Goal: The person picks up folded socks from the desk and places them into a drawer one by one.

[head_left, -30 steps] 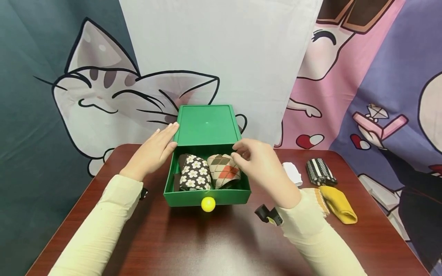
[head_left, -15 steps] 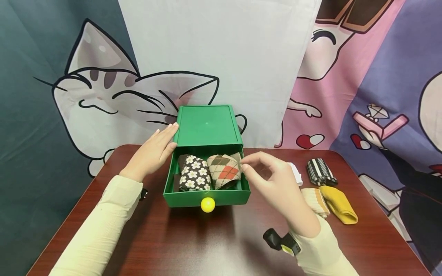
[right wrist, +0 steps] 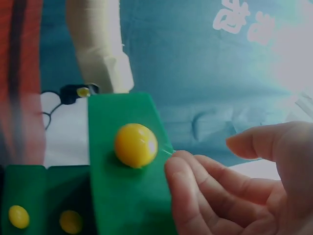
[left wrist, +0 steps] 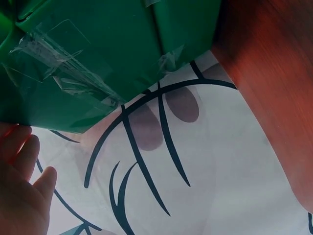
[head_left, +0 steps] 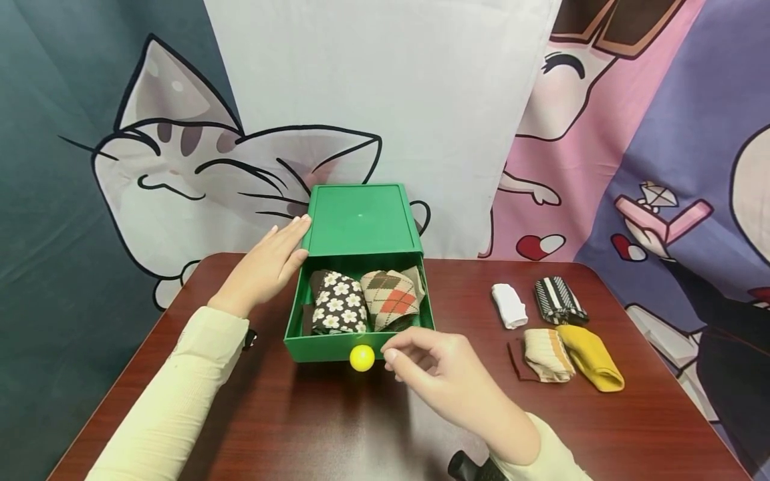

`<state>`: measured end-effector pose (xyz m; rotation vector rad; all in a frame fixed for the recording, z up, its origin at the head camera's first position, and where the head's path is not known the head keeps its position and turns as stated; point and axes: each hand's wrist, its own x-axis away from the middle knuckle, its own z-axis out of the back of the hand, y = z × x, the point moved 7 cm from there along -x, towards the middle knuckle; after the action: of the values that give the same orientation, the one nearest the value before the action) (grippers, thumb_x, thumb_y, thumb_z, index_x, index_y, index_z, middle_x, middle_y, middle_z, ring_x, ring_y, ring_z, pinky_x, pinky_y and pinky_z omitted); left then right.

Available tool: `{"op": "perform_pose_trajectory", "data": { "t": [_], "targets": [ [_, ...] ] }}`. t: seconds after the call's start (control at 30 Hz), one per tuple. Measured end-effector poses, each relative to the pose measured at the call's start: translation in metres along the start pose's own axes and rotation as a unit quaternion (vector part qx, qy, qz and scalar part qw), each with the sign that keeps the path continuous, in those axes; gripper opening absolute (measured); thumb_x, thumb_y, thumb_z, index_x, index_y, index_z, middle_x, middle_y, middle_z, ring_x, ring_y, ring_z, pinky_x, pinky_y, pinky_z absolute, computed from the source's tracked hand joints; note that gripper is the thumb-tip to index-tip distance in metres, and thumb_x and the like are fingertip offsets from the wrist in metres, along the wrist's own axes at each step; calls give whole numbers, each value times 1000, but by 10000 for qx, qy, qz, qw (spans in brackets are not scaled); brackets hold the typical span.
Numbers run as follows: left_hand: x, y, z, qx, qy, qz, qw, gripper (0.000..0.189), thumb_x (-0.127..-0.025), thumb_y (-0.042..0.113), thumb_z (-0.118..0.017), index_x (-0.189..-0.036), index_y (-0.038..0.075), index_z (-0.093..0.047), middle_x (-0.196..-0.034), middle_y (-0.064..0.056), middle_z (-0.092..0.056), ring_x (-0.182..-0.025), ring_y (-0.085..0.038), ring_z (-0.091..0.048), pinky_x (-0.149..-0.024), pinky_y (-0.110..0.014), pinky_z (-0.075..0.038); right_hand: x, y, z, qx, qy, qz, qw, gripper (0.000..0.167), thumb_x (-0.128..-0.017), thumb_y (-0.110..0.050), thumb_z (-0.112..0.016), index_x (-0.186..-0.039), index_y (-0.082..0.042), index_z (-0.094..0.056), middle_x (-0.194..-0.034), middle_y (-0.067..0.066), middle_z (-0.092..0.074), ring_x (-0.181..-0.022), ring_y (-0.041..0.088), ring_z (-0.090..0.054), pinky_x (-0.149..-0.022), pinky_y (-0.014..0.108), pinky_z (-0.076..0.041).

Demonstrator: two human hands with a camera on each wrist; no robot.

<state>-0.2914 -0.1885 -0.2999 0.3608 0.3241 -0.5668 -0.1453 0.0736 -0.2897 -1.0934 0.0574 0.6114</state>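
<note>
A green drawer box [head_left: 361, 217] stands on the table with its top drawer [head_left: 325, 349] pulled out. Inside lie a rolled black sock with white flowers [head_left: 337, 300] and a folded argyle sock [head_left: 388, 304]. My left hand [head_left: 265, 270] rests with straight fingers against the box's left side; the left wrist view shows its fingertips [left wrist: 19, 139] at the green wall. My right hand [head_left: 445, 381] is in front of the drawer, just right of its yellow knob [head_left: 362, 358]. In the right wrist view, the thumb is apart from the loosely bent fingers [right wrist: 183, 181], with nothing between them.
To the right on the table [head_left: 469, 287] lie a folded white sock [head_left: 509, 306], a black-and-white patterned sock [head_left: 559, 300], a cream striped sock [head_left: 549, 355] and a yellow sock [head_left: 592, 359]. Lower drawers with yellow knobs [right wrist: 18, 216] show in the right wrist view. A cartoon-printed cloth hangs behind.
My right hand has moved from the drawer's right edge, out to the right and then forward-down to the drawer front beside the knob. My left hand, the drawer and the socks have stayed put.
</note>
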Motion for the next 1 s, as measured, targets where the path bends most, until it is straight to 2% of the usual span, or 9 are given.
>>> {"op": "perform_pose_trajectory", "data": {
  "t": [0.27,0.53,0.77,1.0],
  "targets": [
    [-1,0,0,8,35,-30,10000,65,-111,45,-31,-160,3,-27,-164,-13,-30,-153,-30,-25,-125,-51,-13,0,17,-25,579,-182,-676,9959,13,-97,-27,-71,-94,-16,-76,-79,-14,-70,-67,0,-63,-65,23,-57],
    [0,0,0,63,56,-20,10000,65,-111,45,-31,-160,2,-28,-164,-13,-30,-153,-31,-25,-125,-52,-13,-4,22,-40,803,-73,-677,9944,18,-92,-29,-77,-90,-11,-76,-77,-10,-71,-67,-2,-64,-64,21,-56],
    [0,1,0,24,84,-15,10000,64,-111,44,-31,-160,2,-27,-164,-13,-30,-152,-30,-25,-126,-48,-11,-8,22,-38,846,71,-648,9943,17,-91,-27,-78,-89,-10,-76,-77,-9,-72,-68,-1,-65,-65,21,-56],
    [1,1,1,47,84,-48,9999,63,-111,43,-31,-159,1,-28,-164,-14,-31,-152,-31,-26,-126,-50,-13,-17,28,-34,1111,410,-684,9906,17,-91,-27,-78,-87,-11,-75,-71,-11,-68,-65,0,-61,-61,21,-54]
  ]
}}
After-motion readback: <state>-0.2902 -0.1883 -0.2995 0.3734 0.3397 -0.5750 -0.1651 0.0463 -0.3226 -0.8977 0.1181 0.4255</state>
